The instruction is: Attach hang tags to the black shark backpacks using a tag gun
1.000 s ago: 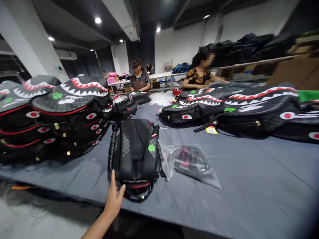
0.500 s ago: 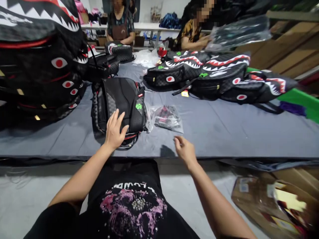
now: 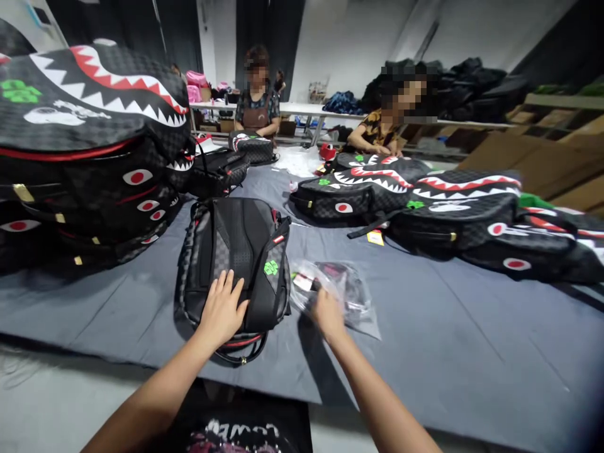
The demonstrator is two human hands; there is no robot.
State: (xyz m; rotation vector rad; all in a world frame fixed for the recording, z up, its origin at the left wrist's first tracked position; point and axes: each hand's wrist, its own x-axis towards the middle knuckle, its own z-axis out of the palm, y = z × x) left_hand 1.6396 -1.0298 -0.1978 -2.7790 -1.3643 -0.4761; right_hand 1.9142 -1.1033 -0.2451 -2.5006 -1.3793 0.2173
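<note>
A black checkered backpack (image 3: 226, 239) lies on the grey-covered table (image 3: 425, 352), its padded back and straps facing up, a green patch on one strap. My left hand (image 3: 224, 309) rests open on its lower part, fingers spread. Right of the backpack is a clear plastic bag (image 3: 361, 302) with dark and pinkish contents I cannot make out. My right hand (image 3: 328, 313) is at the bag's left part, fingers curled in and pinching the plastic; its fingertips are partly hidden. A white tag (image 3: 303, 281) shows beside those fingers.
Stacked shark-mouth backpacks (image 3: 108, 113) rise at the left. More shark-mouth backpacks (image 3: 467, 201) lie along the right, a yellow tag (image 3: 375, 237) by them. Two people, one in a brown apron (image 3: 257, 112), are across the table. Cardboard boxes (image 3: 542, 170) stand at the far right.
My right hand has moved forward and left from the table's front onto the plastic bag. My left hand stays on the backpack. The camera view has tilted up.
</note>
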